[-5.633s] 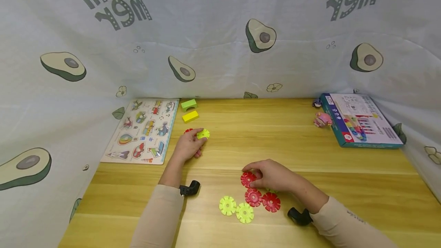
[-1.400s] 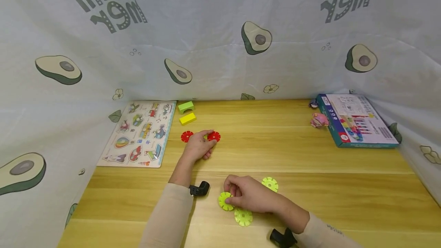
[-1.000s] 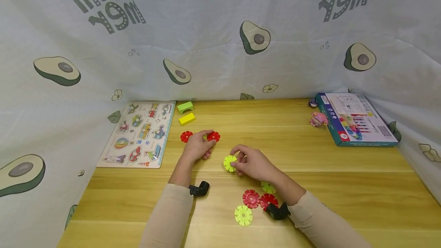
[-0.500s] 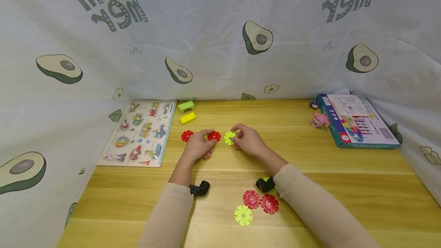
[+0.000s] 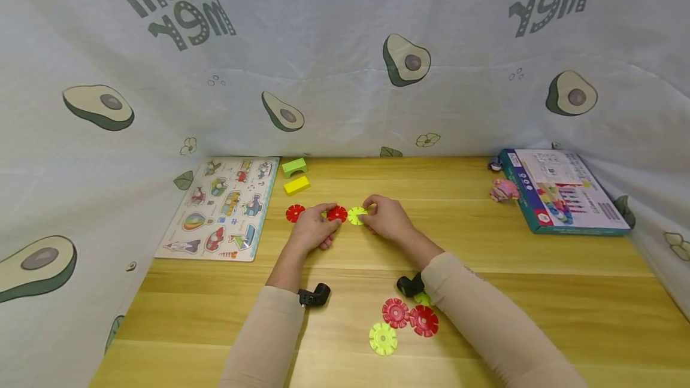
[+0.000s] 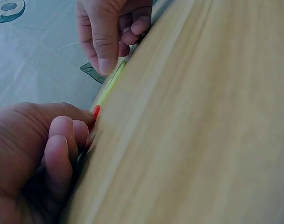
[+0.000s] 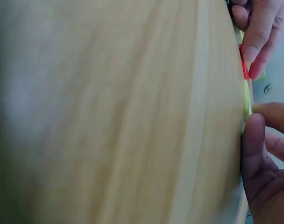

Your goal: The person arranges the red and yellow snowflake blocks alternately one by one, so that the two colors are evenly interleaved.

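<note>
My right hand [image 5: 389,218] pinches a yellow notched disc [image 5: 355,214] between thumb and finger; it lies on the wooden table [image 5: 205,316], just right of a red notched disc [image 5: 338,214]. My left hand [image 5: 311,229] grips that red one between thumb and forefinger. The two rims appear to meet; whether any notches interlock I cannot tell.

The yellow disc is flat and round, so it has no long axis and points nowhere; the wrist views show it nearly edge-on. The row it ends runs left to right, past a part-hidden yellow disc [image 5: 324,214] to a red end disc [image 5: 294,213].

I judge this step as lining the disc up with the row; the next move likely calls for a small nudge, then letting go. Nearer me lie loose red and yellow discs [image 5: 396,314].
</note>
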Demonstrator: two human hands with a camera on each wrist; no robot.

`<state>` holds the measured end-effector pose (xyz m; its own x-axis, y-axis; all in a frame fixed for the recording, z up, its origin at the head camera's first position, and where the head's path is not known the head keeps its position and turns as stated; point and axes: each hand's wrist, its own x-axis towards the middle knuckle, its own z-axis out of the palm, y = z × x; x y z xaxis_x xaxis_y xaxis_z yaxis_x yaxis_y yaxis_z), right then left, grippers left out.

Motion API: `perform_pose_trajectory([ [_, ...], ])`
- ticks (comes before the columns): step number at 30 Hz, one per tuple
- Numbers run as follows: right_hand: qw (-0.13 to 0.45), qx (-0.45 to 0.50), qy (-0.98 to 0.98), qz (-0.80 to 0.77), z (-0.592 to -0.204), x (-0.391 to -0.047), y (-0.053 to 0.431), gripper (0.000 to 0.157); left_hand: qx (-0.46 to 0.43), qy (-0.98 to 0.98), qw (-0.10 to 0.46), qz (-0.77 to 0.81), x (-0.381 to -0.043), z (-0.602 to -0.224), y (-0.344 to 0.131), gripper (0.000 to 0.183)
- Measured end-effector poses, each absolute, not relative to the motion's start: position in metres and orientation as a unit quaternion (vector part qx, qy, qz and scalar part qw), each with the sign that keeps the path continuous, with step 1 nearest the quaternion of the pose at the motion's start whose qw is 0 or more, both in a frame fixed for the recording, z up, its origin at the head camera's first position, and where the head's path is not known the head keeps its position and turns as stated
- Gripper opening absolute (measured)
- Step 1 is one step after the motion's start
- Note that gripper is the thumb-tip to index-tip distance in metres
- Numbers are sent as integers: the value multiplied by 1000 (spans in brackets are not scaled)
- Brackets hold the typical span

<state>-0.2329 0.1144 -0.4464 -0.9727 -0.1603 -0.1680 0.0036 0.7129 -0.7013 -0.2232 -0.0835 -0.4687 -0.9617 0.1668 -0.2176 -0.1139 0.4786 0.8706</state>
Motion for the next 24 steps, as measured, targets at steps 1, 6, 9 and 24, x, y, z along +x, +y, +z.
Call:
perform_pose_trajectory([
  [1,104,-42,919,-378,-446,-232,116,29,17,849,137,509,-223,-469,-83,50],
  [6,79,-54,927,-363,-439,-221,126,31,22,851,142,505,-222,-468,-82,53],
  [9,84,-71,928,-355,-433,-210,133,32,28,850,151,504,-218,-466,-80,54],
  [24,173,-194,885,-387,-428,-127,176,34,69,830,157,531,-217,-466,-42,50],
])
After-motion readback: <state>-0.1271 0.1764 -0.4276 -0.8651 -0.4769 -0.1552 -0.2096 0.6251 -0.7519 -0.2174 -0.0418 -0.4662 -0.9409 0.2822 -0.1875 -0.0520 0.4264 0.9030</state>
